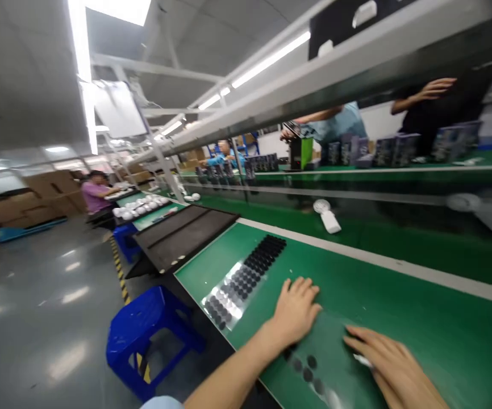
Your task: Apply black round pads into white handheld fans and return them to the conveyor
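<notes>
My left hand (297,309) lies palm down on the green table (437,318), its fingers spread, at the upper end of a clear sheet with a few black discs (308,374). To its right, my right hand (388,360) is over the table with its fingers extended; a small white piece (362,359) shows beneath them, and whether it is held is unclear. Left of my left hand lies another clear sheet carrying rows of black round discs (246,279).
A white handheld fan (326,216) lies on the green conveyor belt beyond the pale rail. A black tray (186,236) adjoins the table at left, above a blue stool (147,329). Small boxes (397,151) line the far side, where people sit or stand.
</notes>
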The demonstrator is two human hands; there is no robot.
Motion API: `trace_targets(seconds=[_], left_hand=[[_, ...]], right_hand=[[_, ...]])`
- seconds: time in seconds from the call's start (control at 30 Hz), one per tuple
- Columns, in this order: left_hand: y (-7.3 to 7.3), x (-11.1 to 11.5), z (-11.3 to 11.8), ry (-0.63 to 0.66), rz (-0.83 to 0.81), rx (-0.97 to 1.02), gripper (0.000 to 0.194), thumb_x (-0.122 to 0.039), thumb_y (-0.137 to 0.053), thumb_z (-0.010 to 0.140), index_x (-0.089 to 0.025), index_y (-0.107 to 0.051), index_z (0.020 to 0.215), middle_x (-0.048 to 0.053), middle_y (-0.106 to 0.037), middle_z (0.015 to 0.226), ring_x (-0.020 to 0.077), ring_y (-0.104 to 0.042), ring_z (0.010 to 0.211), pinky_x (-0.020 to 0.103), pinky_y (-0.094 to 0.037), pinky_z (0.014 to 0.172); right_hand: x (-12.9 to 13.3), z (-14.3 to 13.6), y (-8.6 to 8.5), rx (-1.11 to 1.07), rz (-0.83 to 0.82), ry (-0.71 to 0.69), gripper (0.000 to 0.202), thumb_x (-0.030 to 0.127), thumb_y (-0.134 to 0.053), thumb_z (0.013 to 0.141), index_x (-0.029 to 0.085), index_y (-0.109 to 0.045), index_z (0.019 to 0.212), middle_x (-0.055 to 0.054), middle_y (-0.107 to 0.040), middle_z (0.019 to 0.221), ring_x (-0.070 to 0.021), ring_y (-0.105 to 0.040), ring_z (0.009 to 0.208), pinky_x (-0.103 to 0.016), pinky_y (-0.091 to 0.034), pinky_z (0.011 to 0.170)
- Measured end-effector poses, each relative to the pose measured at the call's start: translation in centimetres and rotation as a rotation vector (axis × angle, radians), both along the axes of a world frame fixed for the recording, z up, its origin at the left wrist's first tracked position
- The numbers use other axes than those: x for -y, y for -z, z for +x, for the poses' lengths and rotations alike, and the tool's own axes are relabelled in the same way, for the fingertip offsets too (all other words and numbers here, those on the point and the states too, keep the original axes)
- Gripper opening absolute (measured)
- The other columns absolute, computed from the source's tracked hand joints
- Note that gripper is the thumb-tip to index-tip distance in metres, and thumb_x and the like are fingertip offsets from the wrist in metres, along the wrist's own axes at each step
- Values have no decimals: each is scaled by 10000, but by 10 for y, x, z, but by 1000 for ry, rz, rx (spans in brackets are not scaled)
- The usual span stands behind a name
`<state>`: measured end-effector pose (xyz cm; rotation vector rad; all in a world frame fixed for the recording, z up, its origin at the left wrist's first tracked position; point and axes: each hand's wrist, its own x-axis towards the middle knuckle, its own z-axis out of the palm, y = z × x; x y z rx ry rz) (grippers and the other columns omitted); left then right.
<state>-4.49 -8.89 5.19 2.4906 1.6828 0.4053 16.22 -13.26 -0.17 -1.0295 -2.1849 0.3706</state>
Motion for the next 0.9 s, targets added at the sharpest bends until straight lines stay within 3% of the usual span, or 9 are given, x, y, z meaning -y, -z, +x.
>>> trace_targets(seconds=[0.1, 0.17, 0.27, 0.4, 0.5, 0.63, 0.9], left_hand=[[-2, -12, 0, 17, -11, -34, 337, -219, -423, 870, -198, -473, 1203, 92, -465, 1323, 253, -362, 1258, 503, -258, 1041], [-1, -17, 1, 30, -12, -35, 329, -178, -393, 871, -183, -473, 1190, 101, -459, 1322, 255, -358, 1256, 501, -262, 1035], [-2, -23, 3, 35, 18, -46, 311, -128, -345, 868, -152, -495, 1138, 120, -487, 1268, 256, -384, 1220, 486, -277, 1019], [-4, -36, 8, 67, 41, -45, 256, -168, -382, 864, -141, -535, 1067, 106, -555, 1069, 236, -469, 1082, 414, -343, 965], [-1, -44, 10, 83, 54, -31, 324, -189, -395, 865, -141, -485, 1173, 121, -501, 1153, 233, -433, 1123, 384, -342, 967], [5, -47, 11, 102, 55, -29, 365, -191, -380, 877, -161, -448, 1234, 112, -416, 1311, 242, -310, 1256, 407, -250, 1043], [11, -48, 11, 103, 44, -25, 358, -222, -370, 894, -151, -462, 1232, 111, -445, 1307, 252, -333, 1248, 431, -239, 1049]], right_hand=[[-3, 6, -21, -138, -158, 26, 316, 155, -302, 890, 242, -596, 966, -76, -629, 951, -214, -593, 907, -342, -490, 750], [-7, 6, -35, -193, -258, 124, 263, 211, -322, 902, 230, -584, 902, -52, -607, 827, -199, -590, 747, -311, -478, 661], [-10, 5, -50, -194, -363, 205, 173, 279, -410, 886, 220, -571, 861, -19, -576, 764, -187, -551, 660, -291, -436, 609], [-8, -5, -62, -94, -450, 154, 249, 316, -418, 904, 208, -532, 711, 22, -530, 619, -176, -510, 587, -268, -374, 545], [-4, -23, -67, -7, -400, 65, 221, 221, -395, 913, 194, -558, 767, 1, -561, 693, -180, -547, 643, -274, -393, 590], [2, -49, -67, 171, -337, -62, 245, 69, -381, 870, 179, -596, 905, -37, -549, 823, -180, -581, 692, -272, -431, 602], [10, -73, -60, 398, -314, -59, 146, 79, -453, 863, 168, -541, 938, -52, -552, 908, -198, -598, 657, -294, -425, 564]])
